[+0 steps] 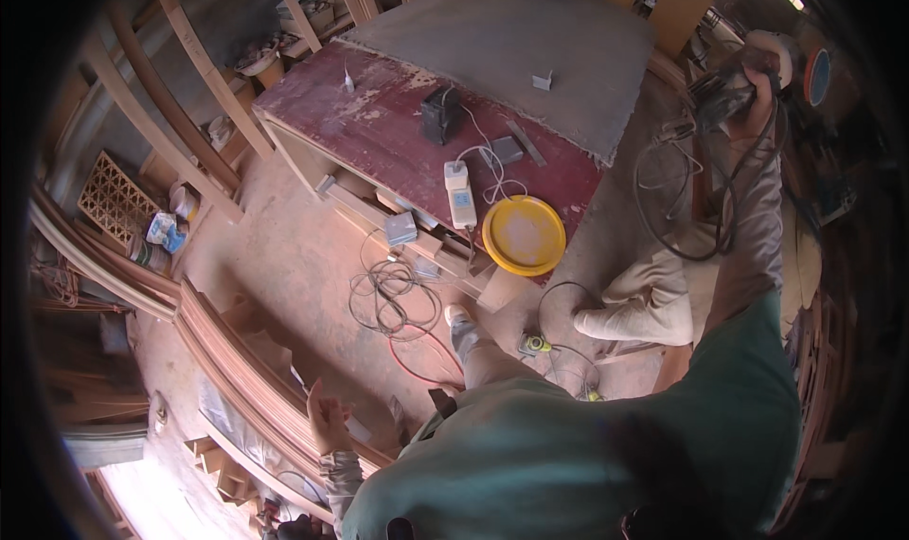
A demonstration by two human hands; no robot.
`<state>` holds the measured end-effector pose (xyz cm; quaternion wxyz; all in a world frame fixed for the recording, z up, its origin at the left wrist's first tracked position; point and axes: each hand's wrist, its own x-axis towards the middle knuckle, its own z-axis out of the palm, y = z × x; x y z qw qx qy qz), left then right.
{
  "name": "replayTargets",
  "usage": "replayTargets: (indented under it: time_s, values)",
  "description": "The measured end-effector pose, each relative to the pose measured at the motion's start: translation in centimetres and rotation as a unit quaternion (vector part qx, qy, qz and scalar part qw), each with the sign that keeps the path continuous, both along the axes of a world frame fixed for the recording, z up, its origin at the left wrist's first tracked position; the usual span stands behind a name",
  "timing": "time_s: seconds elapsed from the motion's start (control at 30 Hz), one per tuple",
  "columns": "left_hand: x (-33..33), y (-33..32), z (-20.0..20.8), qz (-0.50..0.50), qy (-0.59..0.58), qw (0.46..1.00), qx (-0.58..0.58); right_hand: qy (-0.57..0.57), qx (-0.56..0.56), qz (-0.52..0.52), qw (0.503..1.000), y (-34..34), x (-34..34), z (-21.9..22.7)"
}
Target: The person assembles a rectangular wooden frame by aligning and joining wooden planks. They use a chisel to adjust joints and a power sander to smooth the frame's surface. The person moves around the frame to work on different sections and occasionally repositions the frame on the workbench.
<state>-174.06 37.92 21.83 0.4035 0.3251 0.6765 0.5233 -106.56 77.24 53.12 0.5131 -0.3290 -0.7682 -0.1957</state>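
Observation:
My right hand (757, 90) reaches out to the far right, its fingers closed round a dark corded power tool (717, 92). The black cable (696, 256) hangs in loops below it. Beside the tool stands a blue disc with an orange rim (817, 76); whether the two are joined I cannot tell. Low on the left, my left hand (328, 419) hangs with its fingers loosely apart and nothing in it, near long wooden mouldings (251, 379).
Ahead is a worn dark-red bench (312, 95) with a grey sheet (511, 28), a yellow lid (524, 237), a white power strip (461, 196) and a black box (440, 114). Coiled cable (393, 298) and a green-and-black tool (535, 343) lie on the floor. Planks (204, 66) lean at left.

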Motion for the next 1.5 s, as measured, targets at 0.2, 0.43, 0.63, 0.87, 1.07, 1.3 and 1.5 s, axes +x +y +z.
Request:
replayTargets:
  time_s: [0.2, 0.43, 0.63, 0.87, 1.07, 1.3, 1.5]
  values:
    - [1.2, 7.6, 1.9, 0.075, -0.03, 0.99, -0.117, 0.214, -0.277, 0.208, 0.913, 18.0, -5.1, -5.3]
    - [2.6, 20.9, 2.1, 0.062, -0.101, 0.986, -0.115, -0.098, -0.378, -0.295, 0.872, 40.0, -7.2, -16.3]
    - [5.6, 32.9, -0.7, 0.007, -0.119, 0.985, -0.125, 0.046, -0.507, -0.225, 0.831, 42.7, -18.4, -26.6]
    - [9.7, 42.2, -5.0, -0.031, -0.21, 0.969, -0.129, -0.06, -0.589, -0.2, 0.78, 46.1, -22.6, -33.7]
    - [11.6, 46.3, -7.4, -0.047, -0.206, 0.973, -0.098, -0.09, -0.615, -0.237, 0.747, 47.4, -25.8, -32.9]
    - [13.5, 47.2, -9.9, -0.179, -0.022, 0.983, -0.014, -0.084, -0.542, -0.271, 0.791, 51.0, -21.5, -35.3]
    - [12.1, 44.5, -6.9, -0.196, 0.038, 0.978, -0.055, -0.203, -0.532, -0.308, 0.763, 50.5, -14.5, -34.4]
